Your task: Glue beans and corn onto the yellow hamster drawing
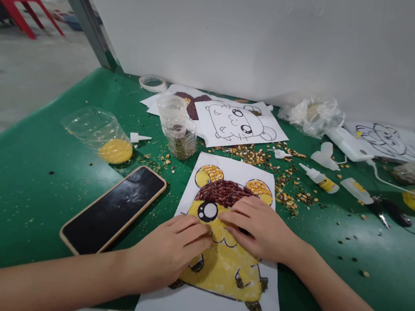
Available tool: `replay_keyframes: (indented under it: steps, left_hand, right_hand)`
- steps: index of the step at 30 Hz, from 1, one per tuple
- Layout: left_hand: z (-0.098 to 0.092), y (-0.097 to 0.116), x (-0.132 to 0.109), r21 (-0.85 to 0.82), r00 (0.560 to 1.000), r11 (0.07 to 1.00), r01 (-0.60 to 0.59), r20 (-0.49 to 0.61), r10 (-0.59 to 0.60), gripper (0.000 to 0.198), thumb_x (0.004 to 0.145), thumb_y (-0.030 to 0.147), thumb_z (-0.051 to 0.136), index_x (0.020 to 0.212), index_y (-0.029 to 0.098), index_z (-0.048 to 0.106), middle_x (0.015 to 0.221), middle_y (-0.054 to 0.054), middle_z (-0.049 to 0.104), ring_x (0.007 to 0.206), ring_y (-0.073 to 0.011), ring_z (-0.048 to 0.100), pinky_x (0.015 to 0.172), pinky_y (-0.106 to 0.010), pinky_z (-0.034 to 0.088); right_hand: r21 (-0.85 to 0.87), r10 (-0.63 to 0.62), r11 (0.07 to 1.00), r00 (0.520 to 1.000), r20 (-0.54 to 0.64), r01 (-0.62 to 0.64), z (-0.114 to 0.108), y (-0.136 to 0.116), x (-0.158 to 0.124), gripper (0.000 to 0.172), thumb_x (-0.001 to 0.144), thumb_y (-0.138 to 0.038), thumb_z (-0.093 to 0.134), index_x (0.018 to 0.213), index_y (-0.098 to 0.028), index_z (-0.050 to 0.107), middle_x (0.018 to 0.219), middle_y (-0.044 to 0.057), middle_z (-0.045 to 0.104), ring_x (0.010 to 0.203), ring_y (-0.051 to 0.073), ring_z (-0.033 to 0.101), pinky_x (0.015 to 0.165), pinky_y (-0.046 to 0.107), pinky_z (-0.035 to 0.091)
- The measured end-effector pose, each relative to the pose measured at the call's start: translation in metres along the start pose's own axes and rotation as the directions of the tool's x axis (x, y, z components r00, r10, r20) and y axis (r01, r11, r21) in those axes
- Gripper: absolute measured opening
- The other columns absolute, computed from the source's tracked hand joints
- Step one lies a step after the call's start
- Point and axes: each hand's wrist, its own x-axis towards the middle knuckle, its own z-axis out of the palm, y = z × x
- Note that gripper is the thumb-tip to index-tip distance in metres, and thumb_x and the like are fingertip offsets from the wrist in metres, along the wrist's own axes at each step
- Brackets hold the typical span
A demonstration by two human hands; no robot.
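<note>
A hamster picture on white paper lies in front of me, its body filled with fine yellow grains, its forehead with dark red beans and its ears with corn kernels. My left hand rests on the picture's left side, its fingers curled together near the mouth; whatever may be between the fingertips is hidden. Over the right side of the face lies my right hand, its fingers bent but apart and touching the surface beside the nose, with nothing visible in them. It covers the right eye.
A phone lies left of the paper. Behind stand a jar of green beans and a tipped jar of yellow grain. Scattered kernels, a glue bottle, scissors, a white glue gun and an outline drawing occupy the green table.
</note>
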Motion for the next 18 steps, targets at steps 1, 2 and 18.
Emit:
replay_keyframes:
  steps: [1,2,18]
  left_hand:
    - [-0.0001,0.0,-0.0001,-0.002,1.0,1.0,0.0,-0.001,0.0,0.032,0.081,0.008,0.042,0.11,0.013,0.054,0.108,-0.007,0.059,0.099,-0.0206,0.05,0.09,-0.035,0.044]
    - [-0.0001,0.0,-0.0002,-0.002,1.0,1.0,0.0,0.0,0.0,0.032,0.081,0.008,0.042,0.11,0.013,0.054,0.108,-0.008,0.059,0.099,-0.0206,0.05,0.09,-0.035,0.044]
    - [0.0001,0.0004,-0.001,0.011,1.0,1.0,0.006,0.007,-0.006,0.032,0.081,0.008,0.043,0.111,0.013,0.053,0.11,-0.007,0.058,0.1,-0.0208,0.049,0.09,-0.035,0.043]
  right_hand:
    - [0.001,0.0,1.0,1.0,-0.001,0.0,0.0,0.0,0.0,0.018,0.089,-0.024,0.042,0.093,-0.018,0.058,0.082,0.005,0.055,0.079,0.016,0.044,0.073,0.03,0.033]
    - [0.004,0.0,1.0,1.0,0.0,0.0,0.0001,0.0001,0.0,0.018,0.089,-0.024,0.042,0.092,-0.017,0.058,0.082,0.005,0.055,0.078,0.016,0.044,0.073,0.03,0.033]
    - [-0.049,-0.018,0.999,0.998,-0.063,0.015,-0.0008,-0.0003,-0.0019,0.016,0.088,-0.023,0.044,0.092,-0.019,0.059,0.097,0.006,0.055,0.098,0.019,0.046,0.089,0.037,0.034]
